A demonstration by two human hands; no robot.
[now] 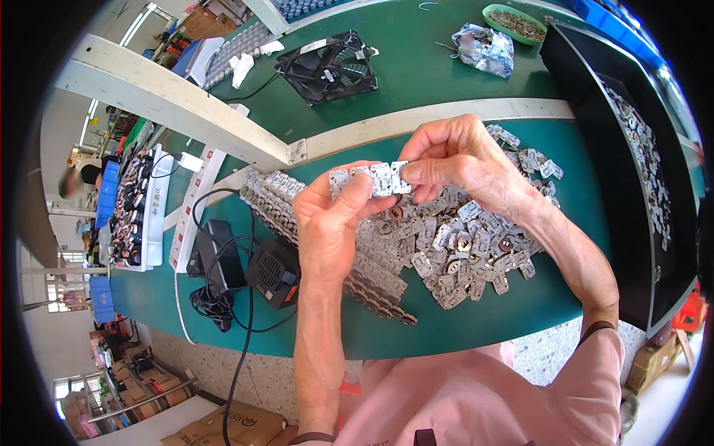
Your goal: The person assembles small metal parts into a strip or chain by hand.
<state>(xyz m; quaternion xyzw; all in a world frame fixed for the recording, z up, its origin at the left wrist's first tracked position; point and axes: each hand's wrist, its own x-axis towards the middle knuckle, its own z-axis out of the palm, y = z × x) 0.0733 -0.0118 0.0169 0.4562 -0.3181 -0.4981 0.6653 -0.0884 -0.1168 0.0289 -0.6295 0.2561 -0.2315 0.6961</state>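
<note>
While most of the view is just the green table [461,320], a black tray [595,149] of small metal bits runs along the right side. Near the middle there's a loose pile of flat metal pieces [461,245], with neat stacked rows [372,275] of them to its left. Both hands hover over that. The left hand [327,223] and right hand [454,160] are each pinched shut on a short strip of metal pieces [372,178] held between them, above the pile. A black fan [327,65] sits far back.
</note>
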